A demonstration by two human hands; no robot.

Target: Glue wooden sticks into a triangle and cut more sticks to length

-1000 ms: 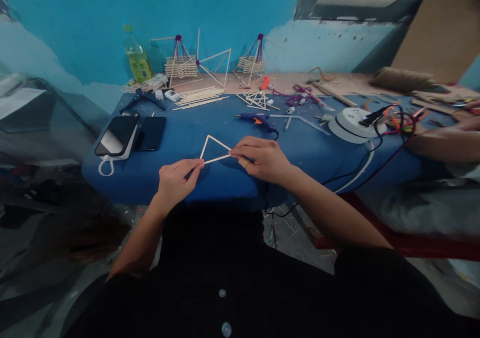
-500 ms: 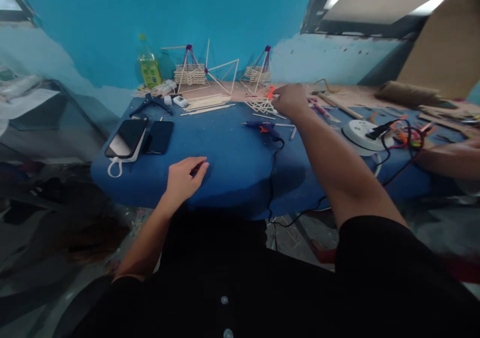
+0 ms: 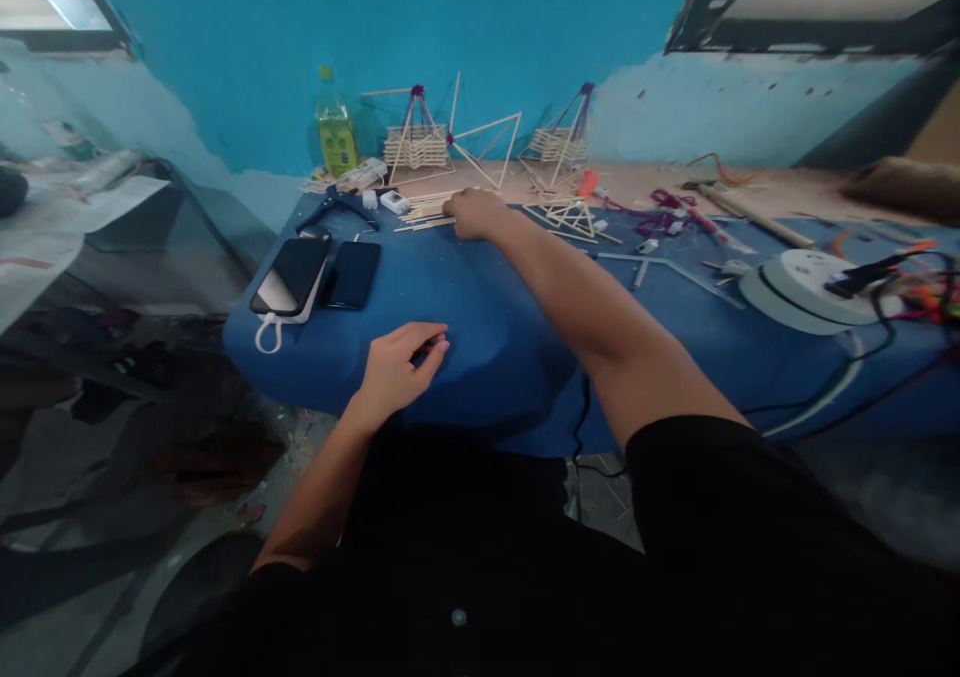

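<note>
My right hand (image 3: 474, 213) reaches across the table, its fingers pinched down at the right end of a pile of thin wooden sticks (image 3: 424, 219). Its fingertips are partly hidden among the sticks. My left hand (image 3: 405, 365) hovers over the table's near edge, fingers curled and thumb close to the fingertips; anything between them is too small to make out. A flat frame of joined sticks (image 3: 574, 219) lies right of my right hand. Behind the pile stand two stick structures with purple-tied tops, a left one (image 3: 417, 147) and a right one (image 3: 559, 145).
The blue table (image 3: 465, 287) holds two phones, one (image 3: 292, 275) with a white cable and a dark one (image 3: 352, 275). A yellow-green bottle (image 3: 337, 137) stands by the wall. A white round power socket (image 3: 810, 292) sits right, with cables. A black cord (image 3: 581, 417) hangs over the front edge.
My right hand has moved left from the orange item to the stick pile. My right forearm now hides the glue gun. The view has turned right; my left hand keeps its curled pose.
</note>
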